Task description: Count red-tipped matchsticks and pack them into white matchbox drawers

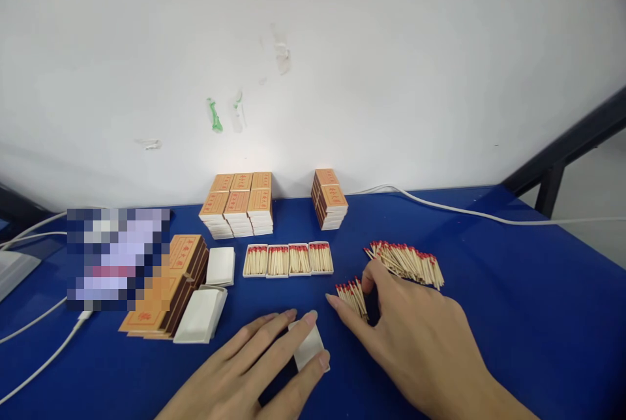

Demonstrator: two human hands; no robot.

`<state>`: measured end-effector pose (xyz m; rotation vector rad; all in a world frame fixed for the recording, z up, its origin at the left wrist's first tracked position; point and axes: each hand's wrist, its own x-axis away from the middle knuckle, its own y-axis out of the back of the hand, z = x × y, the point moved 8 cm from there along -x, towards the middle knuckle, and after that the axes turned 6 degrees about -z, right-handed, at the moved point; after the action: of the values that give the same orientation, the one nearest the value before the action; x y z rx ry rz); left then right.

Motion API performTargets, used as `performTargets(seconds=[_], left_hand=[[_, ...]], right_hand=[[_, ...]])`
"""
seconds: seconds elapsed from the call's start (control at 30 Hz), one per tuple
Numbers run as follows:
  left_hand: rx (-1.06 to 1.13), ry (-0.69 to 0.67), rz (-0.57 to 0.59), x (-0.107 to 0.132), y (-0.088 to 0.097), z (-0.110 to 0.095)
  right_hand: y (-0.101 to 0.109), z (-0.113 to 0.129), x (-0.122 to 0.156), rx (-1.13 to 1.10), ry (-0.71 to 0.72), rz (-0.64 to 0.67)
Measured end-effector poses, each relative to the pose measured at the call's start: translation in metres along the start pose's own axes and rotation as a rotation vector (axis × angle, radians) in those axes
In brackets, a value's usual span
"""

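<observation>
My left hand (261, 368) reaches in from the bottom, index finger and thumb at the edges of a small white matchbox tray (309, 346) on the blue table. Its other fingers stretch out beside the tray, and part of the tray is hidden under the hand. To the right, my right hand (415, 332) curls its thumb and index finger around a small bunch of red-headed matches (351, 299). Behind that hand lies a larger pile of loose matches (405, 262). Farther back, several filled matchbox trays (288, 259) stand side by side, heads away from me.
Stacked matchboxes (237, 205) stand near the wall, with a smaller stack (330, 198) to their right. At left are orange matchbox sleeves (166, 289), more white trays (198, 315) and a pixelated device (115, 257) with a cable. A white cable (454, 206) runs along the back right.
</observation>
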<state>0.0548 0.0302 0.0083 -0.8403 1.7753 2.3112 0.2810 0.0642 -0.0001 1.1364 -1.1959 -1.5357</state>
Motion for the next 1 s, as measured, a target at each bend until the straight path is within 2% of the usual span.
performTargets(seconds=[0.13, 0.27, 0.5, 0.7, 1.0], left_hand=[[-0.018, 0.005, -0.004, 0.000, -0.001, 0.001], [-0.029, 0.001, 0.002, 0.001, 0.000, 0.000], [-0.047, -0.019, 0.011, 0.004, -0.002, 0.001], [-0.036, -0.029, 0.034, 0.003, -0.002, 0.000], [-0.044, -0.029, 0.010, 0.003, -0.003, -0.002]], right_hand=[[-0.003, 0.007, 0.003, 0.034, 0.057, -0.040], [-0.004, 0.005, 0.002, 0.016, 0.063, -0.056], [0.004, -0.007, -0.003, 0.000, -0.029, -0.026], [0.019, -0.028, -0.017, 0.067, -0.129, -0.142], [0.016, -0.027, -0.016, 0.150, -0.050, -0.231]])
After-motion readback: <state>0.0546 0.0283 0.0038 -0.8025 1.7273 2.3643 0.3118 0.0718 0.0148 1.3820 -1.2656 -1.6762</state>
